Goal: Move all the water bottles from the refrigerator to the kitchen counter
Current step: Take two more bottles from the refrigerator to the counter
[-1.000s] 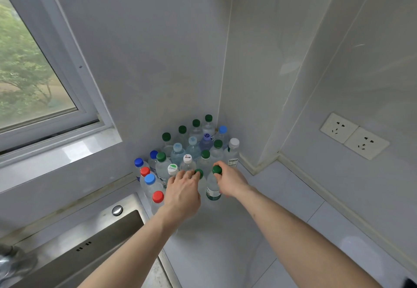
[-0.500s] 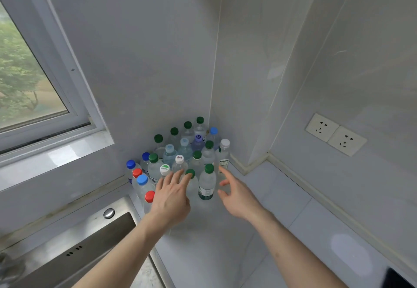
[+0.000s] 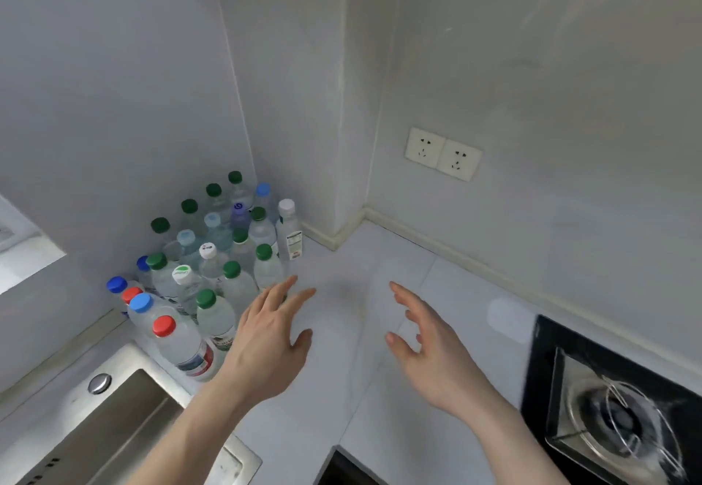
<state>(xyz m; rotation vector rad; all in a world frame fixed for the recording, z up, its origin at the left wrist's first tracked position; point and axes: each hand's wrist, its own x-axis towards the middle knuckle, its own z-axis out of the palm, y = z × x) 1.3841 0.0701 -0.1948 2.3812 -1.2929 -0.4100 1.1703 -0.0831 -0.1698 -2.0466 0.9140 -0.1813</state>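
Head view. Counter (image 3: 372, 389): pale, running into a wall corner, sink (image 3: 95, 427) at its left edge, stove (image 3: 615, 420) at its right edge. Bottles (image 3: 212, 268): a dense cluster standing upright, caps up, packed into the back left corner of the counter. Left hand (image 3: 266, 344): fingers spread and straight, holding nothing, just beside the cluster's front bottles and nearer to it. Right hand (image 3: 429, 348): fingers loosely spread, holding nothing, above bare counter, apart from the cluster. Refrigerator: not in view; likely behind, so both hands must turn away from the corner for the next load.
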